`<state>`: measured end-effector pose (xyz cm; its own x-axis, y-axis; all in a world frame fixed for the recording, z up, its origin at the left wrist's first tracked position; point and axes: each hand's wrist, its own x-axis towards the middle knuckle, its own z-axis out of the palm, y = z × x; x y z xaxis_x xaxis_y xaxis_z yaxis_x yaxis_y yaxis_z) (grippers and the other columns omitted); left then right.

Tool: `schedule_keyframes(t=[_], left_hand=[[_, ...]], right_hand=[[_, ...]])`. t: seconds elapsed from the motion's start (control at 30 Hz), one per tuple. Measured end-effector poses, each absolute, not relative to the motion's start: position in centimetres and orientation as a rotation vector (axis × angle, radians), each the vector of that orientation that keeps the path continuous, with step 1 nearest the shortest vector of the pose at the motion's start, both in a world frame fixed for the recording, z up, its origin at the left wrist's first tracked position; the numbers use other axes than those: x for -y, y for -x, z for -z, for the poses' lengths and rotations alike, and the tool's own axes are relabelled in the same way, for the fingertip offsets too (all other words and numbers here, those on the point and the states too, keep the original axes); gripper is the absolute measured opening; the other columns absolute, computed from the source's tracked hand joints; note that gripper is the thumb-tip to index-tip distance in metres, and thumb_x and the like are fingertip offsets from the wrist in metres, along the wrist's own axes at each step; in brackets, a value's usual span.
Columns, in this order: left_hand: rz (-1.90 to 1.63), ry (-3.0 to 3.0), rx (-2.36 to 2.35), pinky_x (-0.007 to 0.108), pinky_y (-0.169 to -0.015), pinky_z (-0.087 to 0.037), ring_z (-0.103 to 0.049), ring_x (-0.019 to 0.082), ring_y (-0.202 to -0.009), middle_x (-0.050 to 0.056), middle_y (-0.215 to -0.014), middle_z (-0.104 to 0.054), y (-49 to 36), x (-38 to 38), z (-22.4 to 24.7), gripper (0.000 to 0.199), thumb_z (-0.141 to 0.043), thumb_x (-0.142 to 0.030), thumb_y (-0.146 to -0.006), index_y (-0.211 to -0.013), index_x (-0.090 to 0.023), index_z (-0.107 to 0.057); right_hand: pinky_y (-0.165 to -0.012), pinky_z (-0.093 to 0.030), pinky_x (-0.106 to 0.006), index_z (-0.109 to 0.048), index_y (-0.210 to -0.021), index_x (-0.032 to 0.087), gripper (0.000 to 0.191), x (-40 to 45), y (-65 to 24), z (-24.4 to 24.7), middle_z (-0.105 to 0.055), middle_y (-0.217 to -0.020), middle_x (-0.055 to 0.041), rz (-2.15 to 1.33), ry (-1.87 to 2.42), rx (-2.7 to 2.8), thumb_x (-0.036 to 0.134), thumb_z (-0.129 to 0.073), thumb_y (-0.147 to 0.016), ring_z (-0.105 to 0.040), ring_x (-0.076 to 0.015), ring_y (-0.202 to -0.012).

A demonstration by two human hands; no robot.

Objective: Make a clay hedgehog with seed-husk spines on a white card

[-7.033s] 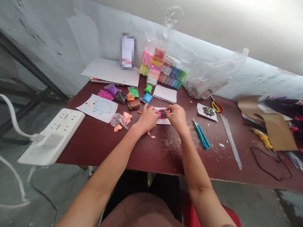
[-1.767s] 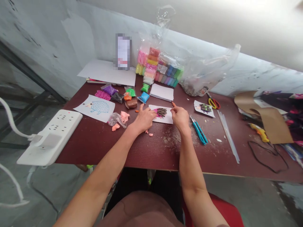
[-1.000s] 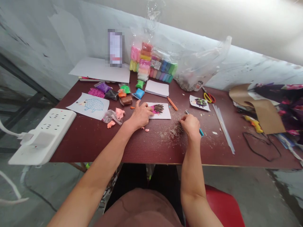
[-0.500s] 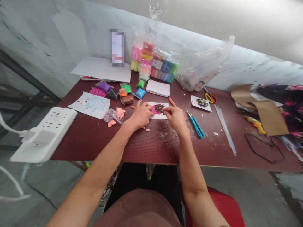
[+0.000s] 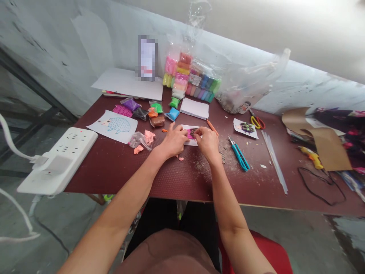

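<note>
A small white card (image 5: 186, 127) lies on the table under my hands, bearing a magenta clay shape with dark slender pieces stuck on it. My left hand (image 5: 177, 140) rests on the card's left side, fingers bent against it. Over its right side, my right hand (image 5: 208, 142) pinches with thumb and forefinger at the dark pieces; what lies between the fingertips is too small to make out. An orange pencil (image 5: 212, 128) lies just behind the right hand. Thin loose pieces (image 5: 222, 157) show beside my right wrist.
Left stand a hedgehog drawing (image 5: 115, 126), peach clay (image 5: 149, 137), bagged clay (image 5: 157, 121) and a power strip (image 5: 61, 160). Right are a cutter (image 5: 238, 154), a second decorated card (image 5: 245, 128), scissors (image 5: 257, 121), glue sticks (image 5: 274, 161) and a glue gun (image 5: 312, 156). Paper (image 5: 194, 108) lies behind.
My right hand has shifted inward over the card, covering more of the dark pieces. My left hand stays on the card. The whole view has swung slightly left.
</note>
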<state>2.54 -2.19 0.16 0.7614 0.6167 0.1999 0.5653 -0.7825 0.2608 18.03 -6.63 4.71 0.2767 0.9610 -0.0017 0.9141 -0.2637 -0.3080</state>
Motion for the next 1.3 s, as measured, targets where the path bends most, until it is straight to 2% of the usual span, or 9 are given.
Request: schedule_keyframes(t=[0.23,0.47,0.77,1.1,1.3], left_hand=[[-0.421,-2.774,-0.919,0.064,-0.118,-0.03,-0.055,0.03,-0.115,0.008,-0.112,-0.076,-2.5,2.1,-0.1,0.038,-0.059,-0.006,-0.083,-0.101,-0.028,-0.083],[-0.373,-2.769,-0.939,0.062,-0.118,-0.028,-0.055,0.03,-0.115,0.009,-0.11,-0.074,-2.6,2.2,-0.3,0.035,-0.062,-0.006,-0.082,-0.1,-0.026,-0.085],[-0.385,-2.791,-0.929,0.063,-0.118,-0.029,-0.055,0.03,-0.114,0.008,-0.111,-0.075,-2.6,2.1,-0.2,0.035,-0.062,-0.007,-0.082,-0.1,-0.027,-0.084],[-0.419,-2.782,-0.913,0.063,-0.118,-0.029,-0.056,0.029,-0.116,0.007,-0.111,-0.077,-2.5,2.0,-0.1,0.035,-0.061,-0.007,-0.083,-0.099,-0.028,-0.084],[-0.424,-2.733,-0.944,0.064,-0.12,-0.028,-0.056,0.029,-0.116,0.007,-0.114,-0.078,-2.5,2.0,0.0,0.041,-0.056,-0.003,-0.083,-0.103,-0.027,-0.084]], right_hand=[[-0.088,-0.05,-0.035,-0.08,-0.105,0.017,0.028,6.4,-17.7,-4.0,-0.076,-0.114,-0.0146,-0.177,2.344,1.797,0.021,-0.054,-0.097,-0.068,-0.0233,-0.099],[-0.092,-0.051,-0.032,-0.08,-0.111,0.017,0.029,6.2,-17.1,-4.7,-0.076,-0.12,-0.0152,-0.193,2.439,1.833,0.023,-0.054,-0.101,-0.07,-0.0253,-0.112],[-0.09,-0.051,-0.031,-0.08,-0.113,0.014,0.032,5.6,-17.0,-4.6,-0.077,-0.119,-0.0193,-0.175,2.479,1.887,0.021,-0.052,-0.101,-0.071,-0.0278,-0.114],[-0.089,-0.052,-0.032,-0.082,-0.107,0.021,0.023,6.8,-18.8,-5.1,-0.08,-0.112,-0.0104,-0.152,2.398,1.666,0.025,-0.062,-0.095,-0.072,-0.0243,-0.105],[-0.086,-0.052,-0.032,-0.083,-0.105,0.02,0.025,10.0,-23.3,-6.6,-0.081,-0.109,-0.0138,-0.111,2.699,1.458,0.021,-0.062,-0.093,-0.075,-0.0278,-0.104]])
